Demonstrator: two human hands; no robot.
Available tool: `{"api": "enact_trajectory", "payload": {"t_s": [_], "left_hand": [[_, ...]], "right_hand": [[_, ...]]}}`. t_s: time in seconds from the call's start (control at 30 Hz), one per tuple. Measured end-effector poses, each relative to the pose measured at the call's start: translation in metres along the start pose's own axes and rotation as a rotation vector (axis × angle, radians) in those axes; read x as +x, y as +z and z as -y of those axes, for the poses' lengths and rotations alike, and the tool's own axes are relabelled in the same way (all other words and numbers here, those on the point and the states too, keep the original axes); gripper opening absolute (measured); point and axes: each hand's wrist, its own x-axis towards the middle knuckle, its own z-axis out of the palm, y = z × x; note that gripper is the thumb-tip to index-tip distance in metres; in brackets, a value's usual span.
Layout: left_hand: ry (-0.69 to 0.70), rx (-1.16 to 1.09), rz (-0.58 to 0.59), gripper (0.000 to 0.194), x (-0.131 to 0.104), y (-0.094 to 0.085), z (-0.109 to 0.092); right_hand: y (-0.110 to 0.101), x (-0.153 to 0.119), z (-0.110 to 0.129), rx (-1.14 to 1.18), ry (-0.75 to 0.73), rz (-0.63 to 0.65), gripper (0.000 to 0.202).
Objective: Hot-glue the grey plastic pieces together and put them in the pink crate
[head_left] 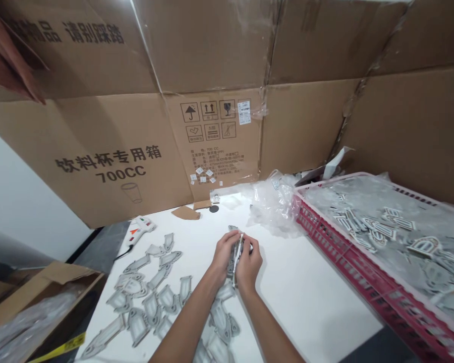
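Observation:
Near the middle of the white table (287, 272), my left hand (224, 254) and my right hand (248, 262) come together around a few thin grey-and-white pieces (236, 257) standing on edge. The fingers of both hands are bent round them, and their exact number is hidden. Several flat grey arched pieces with pale centres (138, 325) lie scattered to the left of my forearms. More such pieces (220, 318) lie between and under my forearms.
A pink basket (340, 257) at the right holds many arched pieces. Clear plastic (274, 206) lies beside it. A white power strip (139, 229) sits at the table's left edge. Cardboard boxes (212, 65) stand behind; an open box (49, 287) is lower left.

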Motion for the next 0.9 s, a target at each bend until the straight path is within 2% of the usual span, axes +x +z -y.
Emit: {"api": "enact_trajectory", "payload": {"t_s": [0.13,0.23,0.43,0.57,0.67,0.73,0.83,0.9], "left_hand": [[-0.088,-0.038,0.061,0.042,-0.006,0.008,-0.002],[-0.100,-0.014,0.058,0.046,-0.012,0.021,-0.003],[-0.027,0.113,0.012,0.055,-0.020,0.049,-0.013],[0.075,0.125,0.017,0.060,-0.016,0.080,-0.032],[0.168,0.079,0.059,0.058,-0.007,0.120,-0.051],[0.213,0.026,0.119,0.053,-0.001,0.158,-0.063],[0.258,-0.077,0.235,0.043,0.008,0.231,-0.072],[0.249,-0.150,0.322,0.038,0.011,0.286,-0.068]], "right_hand": [[-0.003,0.003,0.004,0.057,0.033,-0.035,0.041],[-0.007,0.004,0.009,0.098,0.067,-0.089,0.041],[-0.014,0.012,0.026,0.185,0.062,-0.102,0.036],[-0.021,0.035,0.057,0.214,-0.041,-0.082,0.037],[-0.036,0.066,0.098,0.195,-0.157,-0.066,0.038],[-0.055,0.093,0.129,0.154,-0.248,-0.077,0.035],[-0.098,0.142,0.174,0.047,-0.432,-0.115,0.030],[-0.135,0.175,0.201,-0.057,-0.508,-0.145,0.030]]}}
